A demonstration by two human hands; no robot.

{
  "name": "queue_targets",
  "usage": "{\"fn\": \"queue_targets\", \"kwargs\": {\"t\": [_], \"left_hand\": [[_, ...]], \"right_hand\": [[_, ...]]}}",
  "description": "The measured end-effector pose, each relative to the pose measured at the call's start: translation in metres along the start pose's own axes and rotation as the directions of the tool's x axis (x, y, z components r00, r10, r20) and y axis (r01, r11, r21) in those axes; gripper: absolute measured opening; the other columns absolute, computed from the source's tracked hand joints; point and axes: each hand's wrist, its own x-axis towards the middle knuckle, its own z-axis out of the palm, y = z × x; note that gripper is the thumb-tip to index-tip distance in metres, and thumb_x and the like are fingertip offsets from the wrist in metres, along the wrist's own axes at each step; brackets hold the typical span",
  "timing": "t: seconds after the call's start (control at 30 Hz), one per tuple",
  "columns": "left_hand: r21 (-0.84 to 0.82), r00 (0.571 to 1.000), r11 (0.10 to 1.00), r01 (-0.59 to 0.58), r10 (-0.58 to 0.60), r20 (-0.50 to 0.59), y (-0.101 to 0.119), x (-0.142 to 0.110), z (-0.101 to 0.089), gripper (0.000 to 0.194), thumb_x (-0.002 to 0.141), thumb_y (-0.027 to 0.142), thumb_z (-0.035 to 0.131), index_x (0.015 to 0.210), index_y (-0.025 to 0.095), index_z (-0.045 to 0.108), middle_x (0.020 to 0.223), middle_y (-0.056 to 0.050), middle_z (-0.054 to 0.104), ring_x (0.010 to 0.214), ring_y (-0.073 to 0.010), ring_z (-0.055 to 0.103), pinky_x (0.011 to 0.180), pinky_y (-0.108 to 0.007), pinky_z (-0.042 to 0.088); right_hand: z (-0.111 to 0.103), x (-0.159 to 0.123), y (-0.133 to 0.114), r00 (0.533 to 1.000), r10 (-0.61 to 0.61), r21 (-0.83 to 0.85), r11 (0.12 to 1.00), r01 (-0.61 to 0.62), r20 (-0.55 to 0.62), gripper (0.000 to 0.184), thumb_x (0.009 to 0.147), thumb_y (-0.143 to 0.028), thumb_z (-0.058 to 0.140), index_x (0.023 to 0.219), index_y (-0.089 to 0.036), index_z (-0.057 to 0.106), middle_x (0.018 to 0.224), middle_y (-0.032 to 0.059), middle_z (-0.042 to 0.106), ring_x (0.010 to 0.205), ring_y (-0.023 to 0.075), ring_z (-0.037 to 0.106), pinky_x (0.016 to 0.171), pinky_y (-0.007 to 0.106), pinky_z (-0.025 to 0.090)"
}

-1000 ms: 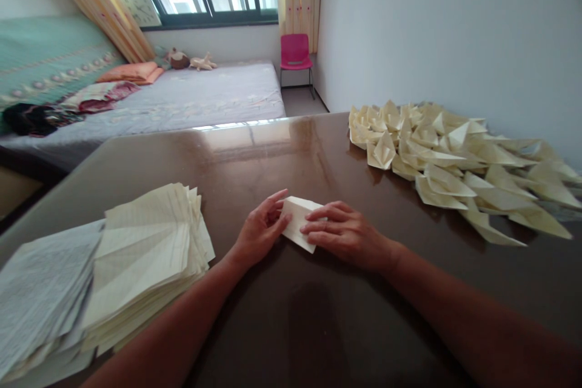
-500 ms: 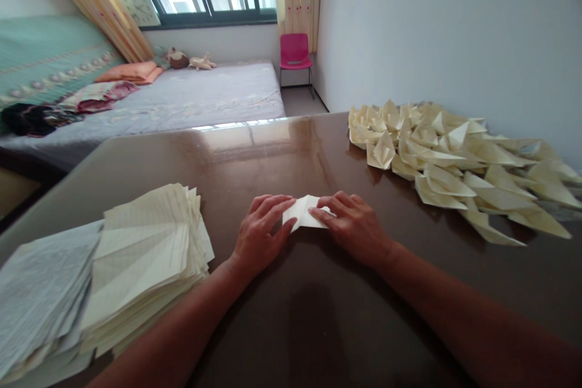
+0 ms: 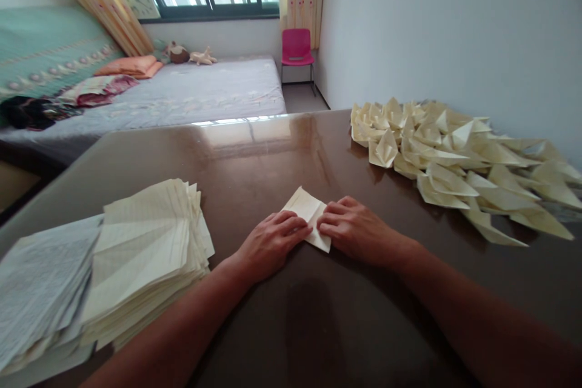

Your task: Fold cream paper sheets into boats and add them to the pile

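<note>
A small folded piece of cream paper (image 3: 305, 205) lies slantwise on the glossy brown table (image 3: 254, 157), a crease running across it. My left hand (image 3: 275, 241) presses on its near left side, fingers curled together over the edge. On the right side, my right hand (image 3: 352, 227) has its bent fingers on the paper, with the thumb hidden beneath. The paper's far corner and its near corner show between and beyond the hands.
Stacked lined cream sheets (image 3: 140, 248) and greyish printed sheets (image 3: 45, 285) sit at the left. Many folded paper boats (image 3: 445, 151) crowd the right side by the wall. Beyond the table are a bed (image 3: 218, 88) and a pink chair (image 3: 296, 48).
The folded paper has been turned and now lies flatter, with more of its surface showing. Both hands have shifted grip, the left fingers moving over the near side. The view tilted slightly down.
</note>
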Motion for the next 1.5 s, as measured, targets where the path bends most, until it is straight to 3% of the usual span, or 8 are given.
{"fn": "queue_targets", "kwargs": {"t": [0.17,0.33,0.5,0.63,0.8,1.0,1.33,1.5], "left_hand": [[0.028,0.998,0.999,0.034,-0.035,0.054,0.004,0.000,0.000,0.029,0.093,0.017,0.044,0.115,0.019,0.062,0.115,-0.007,0.064,0.110,-0.0210,0.051,0.096,-0.036,0.043],[0.021,0.994,1.000,0.017,-0.019,0.107,0.004,0.000,-0.003,0.028,0.094,0.021,0.043,0.113,0.020,0.063,0.106,-0.006,0.064,0.099,-0.0180,0.055,0.088,-0.030,0.048],[0.003,0.997,1.000,0.018,-0.018,0.072,0.002,-0.001,-0.004,0.027,0.092,0.020,0.044,0.108,0.021,0.065,0.105,-0.005,0.065,0.100,-0.0157,0.057,0.089,-0.028,0.047],[-0.017,0.997,0.999,0.028,-0.026,0.067,0.001,-0.002,-0.004,0.026,0.091,0.020,0.044,0.106,0.022,0.065,0.106,-0.004,0.066,0.101,-0.0151,0.057,0.090,-0.027,0.046],[-0.015,0.996,0.999,0.036,-0.034,0.088,0.002,-0.002,-0.004,0.024,0.091,0.019,0.045,0.103,0.020,0.066,0.106,-0.004,0.066,0.101,-0.0158,0.057,0.091,-0.027,0.046],[-0.025,0.997,0.999,0.027,-0.025,0.070,0.002,-0.002,-0.003,0.025,0.090,0.017,0.043,0.101,0.019,0.066,0.104,-0.005,0.066,0.100,-0.0150,0.057,0.091,-0.026,0.047],[0.091,0.994,0.996,0.012,-0.022,0.107,0.007,0.000,-0.002,0.031,0.095,0.024,0.042,0.123,0.023,0.055,0.104,-0.005,0.064,0.097,-0.0180,0.054,0.079,-0.029,0.047],[0.127,0.989,0.991,0.031,-0.050,0.142,0.010,0.001,-0.003,0.029,0.096,0.028,0.043,0.121,0.026,0.057,0.106,-0.004,0.063,0.099,-0.0183,0.053,0.077,-0.030,0.044]], "right_hand": [[-0.009,-0.004,0.006,0.994,0.060,0.025,0.998,-0.062,0.086,0.006,0.085,-0.020,0.058,0.087,-0.020,0.064,0.088,0.0042,0.068,0.091,0.0186,0.055,0.076,0.032,0.032],[-0.009,-0.007,0.012,0.995,0.050,0.249,0.966,-0.070,0.086,0.016,0.090,-0.029,0.055,0.097,-0.026,0.069,0.099,0.0021,0.069,0.097,0.0155,0.057,0.081,0.028,0.038],[-0.001,-0.007,0.014,0.983,0.156,0.387,0.904,-0.180,0.093,0.026,0.094,-0.035,0.049,0.086,-0.022,0.070,0.090,0.0037,0.068,0.085,0.0144,0.059,0.075,0.025,0.041],[0.010,-0.004,0.013,0.929,0.356,0.355,0.859,-0.369,0.103,0.032,0.093,-0.037,0.047,0.071,-0.019,0.063,0.073,0.0018,0.064,0.066,0.0127,0.055,0.061,0.023,0.036],[0.017,0.000,0.008,0.849,0.517,0.222,0.820,-0.527,0.108,0.031,0.092,-0.043,0.048,0.073,-0.021,0.059,0.067,-0.0003,0.064,0.058,0.0130,0.052,0.055,0.024,0.029],[0.017,0.003,0.002,0.845,0.534,0.090,0.841,-0.534,0.020,0.027,0.092,-0.041,0.048,0.076,-0.022,0.057,0.078,0.0005,0.067,0.066,0.0147,0.057,0.056,0.026,0.027],[0.020,0.004,0.002,0.843,0.537,0.055,0.841,-0.539,0.039,0.025,0.092,-0.040,0.049,0.076,-0.022,0.054,0.077,-0.0002,0.065,0.066,0.0145,0.057,0.056,0.027,0.025],[0.018,0.005,0.001,0.841,0.539,0.035,0.840,-0.541,0.043,0.026,0.092,-0.040,0.048,0.075,-0.022,0.053,0.078,-0.0003,0.065,0.066,0.0145,0.057,0.055,0.027,0.025]]}}
